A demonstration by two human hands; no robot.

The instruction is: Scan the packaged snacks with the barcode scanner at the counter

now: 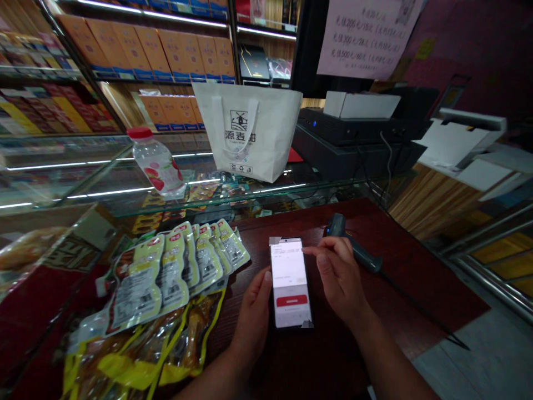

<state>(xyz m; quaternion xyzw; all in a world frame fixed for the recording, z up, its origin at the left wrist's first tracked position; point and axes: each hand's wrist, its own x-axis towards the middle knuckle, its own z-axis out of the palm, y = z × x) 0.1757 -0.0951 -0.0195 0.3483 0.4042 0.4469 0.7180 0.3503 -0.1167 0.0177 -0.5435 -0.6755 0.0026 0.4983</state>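
Observation:
A smartphone (pixel 290 286) with a lit white screen and a red button is held above the dark red counter (pixel 258 228). My left hand (pixel 255 305) grips it along its left edge, thumb on the near side. My right hand (pixel 335 272) is at its upper right, index finger stretched to the screen's right edge and the other fingers loosely curled; it holds nothing. Just beyond that hand lies a grey barcode scanner (pixel 358 250) with a cable. To the left are several vacuum-packed snack packets (pixel 170 272) over yellow-edged clear food packs (pixel 166 344).
On the glass counter (pixel 125 194) stand a red-capped bottle (pixel 156 166) and a white paper bag (pixel 250 133). A dark register unit (pixel 353 139) is at the back right under a monitor (pixel 310 50). A red carton (pixel 45 278) sits at left. Boxes fill the shelves (pixel 166 78).

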